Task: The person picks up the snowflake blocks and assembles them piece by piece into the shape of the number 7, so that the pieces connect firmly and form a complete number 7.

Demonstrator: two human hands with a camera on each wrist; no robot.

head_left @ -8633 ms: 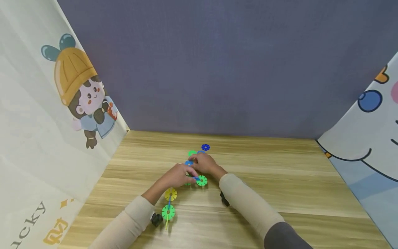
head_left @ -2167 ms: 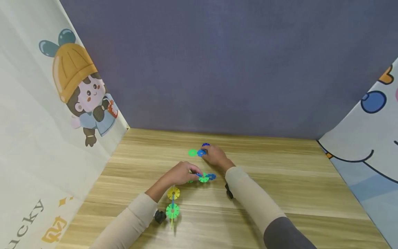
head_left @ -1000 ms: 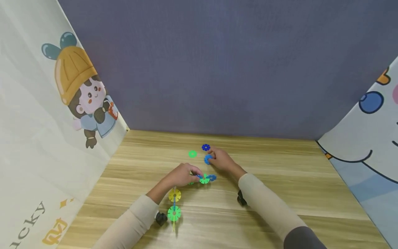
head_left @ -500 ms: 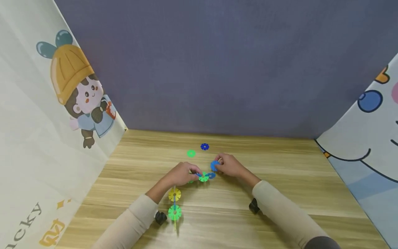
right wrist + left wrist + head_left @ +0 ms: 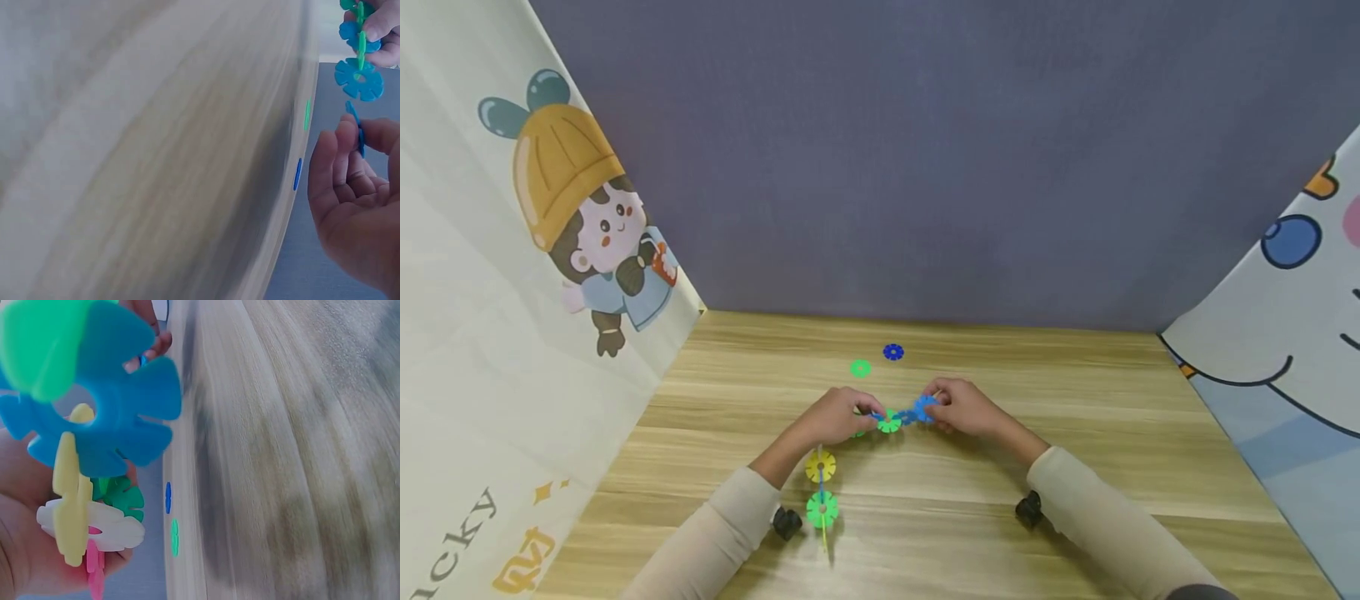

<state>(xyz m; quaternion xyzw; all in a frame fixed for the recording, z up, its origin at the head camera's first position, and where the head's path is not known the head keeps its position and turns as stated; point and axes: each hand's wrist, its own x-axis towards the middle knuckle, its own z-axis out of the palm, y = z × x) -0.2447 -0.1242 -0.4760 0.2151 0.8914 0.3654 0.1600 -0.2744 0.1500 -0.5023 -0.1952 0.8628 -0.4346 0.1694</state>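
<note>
My left hand [image 5: 838, 417] pinches a chain of interlocking snowflake discs. Nearest the body, a yellow disc [image 5: 821, 467] and a green disc [image 5: 822, 509] hang from it. Blue [image 5: 140, 400], white [image 5: 119, 528] and pink [image 5: 95, 569] discs show in the left wrist view. The chain's far end has a green disc [image 5: 889, 420] and a blue disc [image 5: 359, 80]. Between thumb and fingertips, my right hand [image 5: 966, 408] holds a lighter blue disc [image 5: 926, 407], edge-on in the right wrist view, close to that end disc. Whether the two discs touch I cannot tell.
Two loose discs lie flat toward the back of the wooden table [image 5: 1037, 500], one green [image 5: 861, 367] and one dark blue [image 5: 893, 352]. A grey-blue panel [image 5: 925, 167] stands behind, with printed white sheets at both sides.
The right hand has picked up the lighter blue disc from beside the loose green one and brought it right and nearer, to the chain's end. Earlier, a blue disc was joined there. The left hand keeps its grip.
</note>
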